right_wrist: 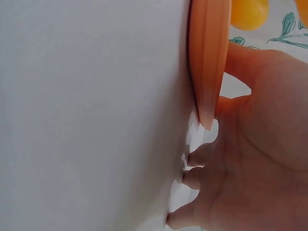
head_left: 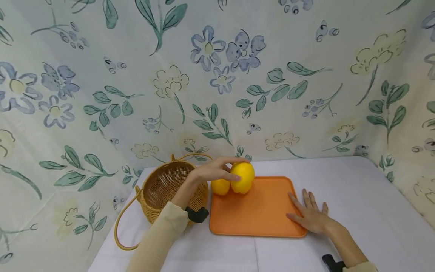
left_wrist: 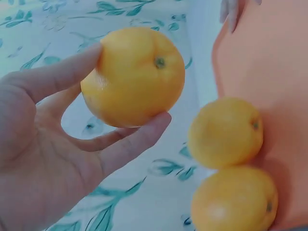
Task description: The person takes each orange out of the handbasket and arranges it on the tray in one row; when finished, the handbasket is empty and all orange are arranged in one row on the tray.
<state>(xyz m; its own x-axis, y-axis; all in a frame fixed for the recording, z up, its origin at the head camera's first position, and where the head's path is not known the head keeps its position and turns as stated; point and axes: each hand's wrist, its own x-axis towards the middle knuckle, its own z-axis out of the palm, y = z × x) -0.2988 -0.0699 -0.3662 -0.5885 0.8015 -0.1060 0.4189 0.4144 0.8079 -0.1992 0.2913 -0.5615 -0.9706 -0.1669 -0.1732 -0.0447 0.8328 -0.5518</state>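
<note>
My left hand holds an orange between thumb and fingers, raised above the far left corner of an orange tray. Two more oranges, one nearer and one beside it, rest against each other on the tray. From the head camera the held orange overlaps one of them. My right hand lies with fingers spread at the tray's right edge. Its thumb and index finger reach over the rim; the other fingertips rest on the table.
A round wicker basket with loop handles stands left of the tray, partly hidden by my left forearm. Its near handle hangs out over the white tablecloth. A floral curtain rises behind the table.
</note>
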